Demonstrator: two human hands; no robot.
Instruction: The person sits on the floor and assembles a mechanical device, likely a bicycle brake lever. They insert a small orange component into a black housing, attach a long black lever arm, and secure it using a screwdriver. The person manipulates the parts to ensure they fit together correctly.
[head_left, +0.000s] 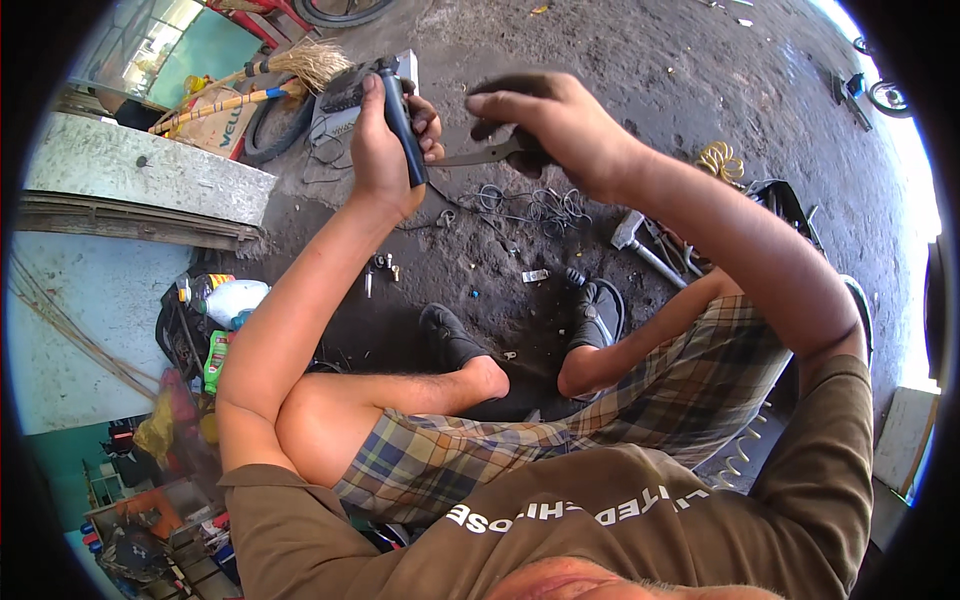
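Observation:
My left hand is closed around a dark cylindrical tube and holds it nearly upright, with the thumb along its upper part. A flat, curved grey metal tool with a small hole reaches from my right hand to the lower part of the tube. Its tip lies by my left fingers; whether it touches the tube I cannot tell. My right fingers are bent, darkened with grime, and appear to pinch the tool's other end. Behind the tube stands a grey box-like device with a dark top.
On the dirt floor lie tangled cables, a hammer, pliers, a yellow coiled hose and small metal parts. A straw broom and a tyre are at the far left. Bottles stand left of my leg.

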